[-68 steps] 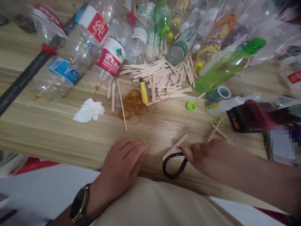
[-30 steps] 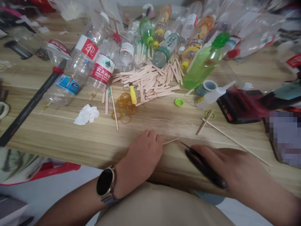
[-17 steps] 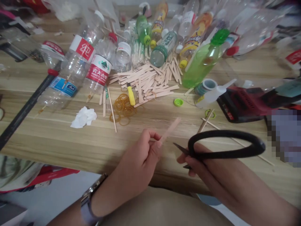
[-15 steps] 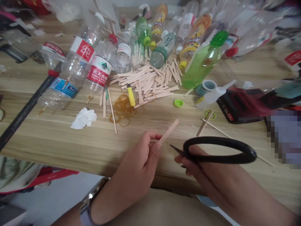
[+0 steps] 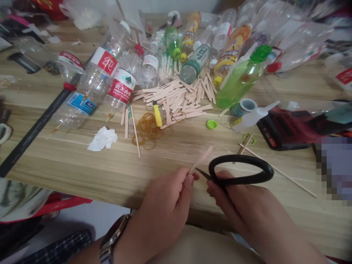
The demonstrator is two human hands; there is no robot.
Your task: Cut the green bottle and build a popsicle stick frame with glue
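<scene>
Pinched in my left hand (image 5: 170,201) is a wooden craft stick (image 5: 202,158), its free end pointing up and to the right. My right hand (image 5: 239,201) is closed on black-handled scissors (image 5: 271,172), whose dark blade points left, close to the stick beside my left fingertips. Whether the blade touches the stick I cannot tell. Beyond my hands lies a pile of craft sticks (image 5: 176,99), with a small yellow-handled screwdriver (image 5: 157,115) and tan rubber bands (image 5: 147,126) at its near side.
Plastic bottles (image 5: 121,86) and a green bottle (image 5: 239,80) crowd the back of the wooden table (image 5: 66,161). Crumpled white paper (image 5: 103,139) lies left. A green cap (image 5: 212,124), a glue bottle (image 5: 251,117), a roll of tape (image 5: 246,106) and a red-black power tool (image 5: 288,126) are right.
The scissors have moved left and their blade is now closer to the stick. The stick has turned more edge-on in my left hand. The camera view has shifted slightly.
</scene>
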